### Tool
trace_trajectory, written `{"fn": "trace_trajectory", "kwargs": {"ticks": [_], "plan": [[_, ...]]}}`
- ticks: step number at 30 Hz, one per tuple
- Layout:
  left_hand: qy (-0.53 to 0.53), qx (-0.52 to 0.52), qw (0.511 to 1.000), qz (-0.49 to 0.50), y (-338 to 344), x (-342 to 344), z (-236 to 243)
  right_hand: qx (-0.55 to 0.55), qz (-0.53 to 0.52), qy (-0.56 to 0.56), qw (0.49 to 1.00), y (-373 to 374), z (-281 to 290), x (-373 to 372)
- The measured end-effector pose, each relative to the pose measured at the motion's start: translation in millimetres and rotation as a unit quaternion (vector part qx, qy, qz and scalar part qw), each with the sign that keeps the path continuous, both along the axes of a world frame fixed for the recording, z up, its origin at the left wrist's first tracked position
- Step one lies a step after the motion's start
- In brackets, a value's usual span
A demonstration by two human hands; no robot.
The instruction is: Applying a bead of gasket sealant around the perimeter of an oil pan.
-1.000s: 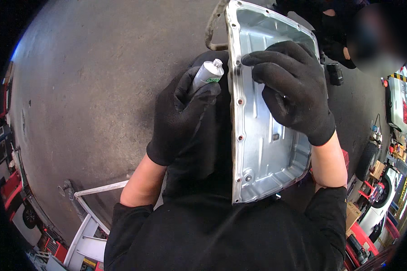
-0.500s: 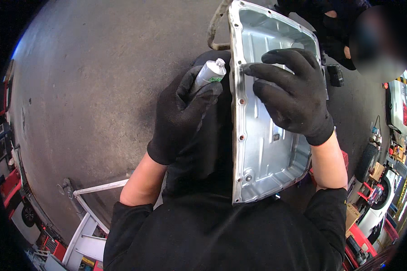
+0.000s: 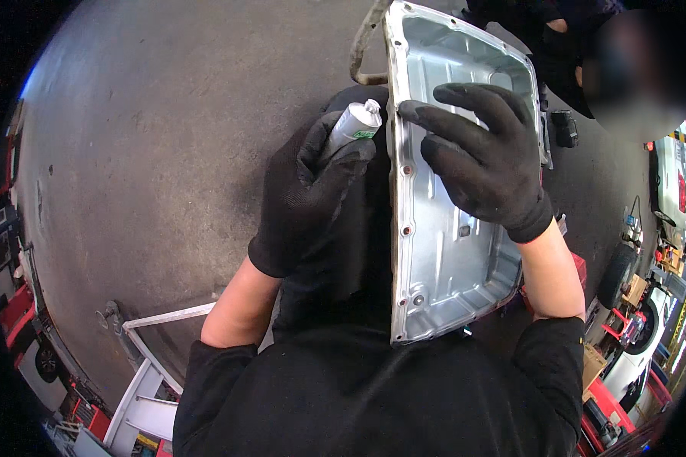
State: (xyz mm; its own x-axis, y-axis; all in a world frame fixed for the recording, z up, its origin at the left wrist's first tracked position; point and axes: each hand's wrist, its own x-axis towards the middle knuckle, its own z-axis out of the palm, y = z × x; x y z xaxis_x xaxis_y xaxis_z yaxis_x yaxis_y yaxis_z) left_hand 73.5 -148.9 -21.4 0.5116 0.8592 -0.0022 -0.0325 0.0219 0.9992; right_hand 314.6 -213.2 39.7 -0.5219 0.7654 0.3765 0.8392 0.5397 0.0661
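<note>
In my gloved left hand [image 3: 309,183] is a silver squeeze tube [image 3: 348,131] with a green mark, its nozzle end pointing up and to the right. Just right of it stands a shiny metal oil pan [image 3: 453,190], its hollow side facing me and bolt holes along its flange. My gloved right hand [image 3: 484,152] reaches over the pan with its fingers apart, and the index fingertip is at the left flange, seemingly touching it. That hand covers part of the pan's inside. Nothing shows between its fingers.
A bent pipe [image 3: 362,49] rises beside the pan's upper left corner. Another person in dark clothes [image 3: 560,72] is close by at the upper right. A white metal frame [image 3: 141,396] is at the lower left; a tyre [image 3: 617,274] and boxes line the right.
My right hand has shifted slightly left, bringing its index fingertip further onto the pan's left flange. My left hand and the tube have stayed put.
</note>
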Motion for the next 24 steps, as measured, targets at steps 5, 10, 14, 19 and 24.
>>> {"fn": "trace_trajectory", "kwargs": {"ticks": [5, 10, 14, 19, 24], "plan": [[0.002, -0.013, 1.0, -0.001, 0.3, -1.0, 7.0, 0.007, -0.003, -0.005, 1.0, -13.7, -10.1, 0.3], [0.01, 0.01, 1.0, 0.0, 2.1, 0.6, 5.5, -0.014, 0.016, 0.009, 1.0, -17.0, -6.5, 1.3], [0.007, -0.005, 1.0, 0.005, 0.6, -0.3, 2.0, 0.001, 0.011, -0.013, 1.0, -8.5, -5.5, 1.6], [0.002, 0.001, 1.0, 0.001, 1.4, 0.2, 0.8, 0.023, 0.007, -0.012, 1.0, 4.2, -5.8, 4.0], [0.006, -0.002, 1.0, 0.0, 1.1, -2.1, 0.0, 0.034, 0.008, 0.01, 0.999, 14.3, -4.3, 3.1]]}}
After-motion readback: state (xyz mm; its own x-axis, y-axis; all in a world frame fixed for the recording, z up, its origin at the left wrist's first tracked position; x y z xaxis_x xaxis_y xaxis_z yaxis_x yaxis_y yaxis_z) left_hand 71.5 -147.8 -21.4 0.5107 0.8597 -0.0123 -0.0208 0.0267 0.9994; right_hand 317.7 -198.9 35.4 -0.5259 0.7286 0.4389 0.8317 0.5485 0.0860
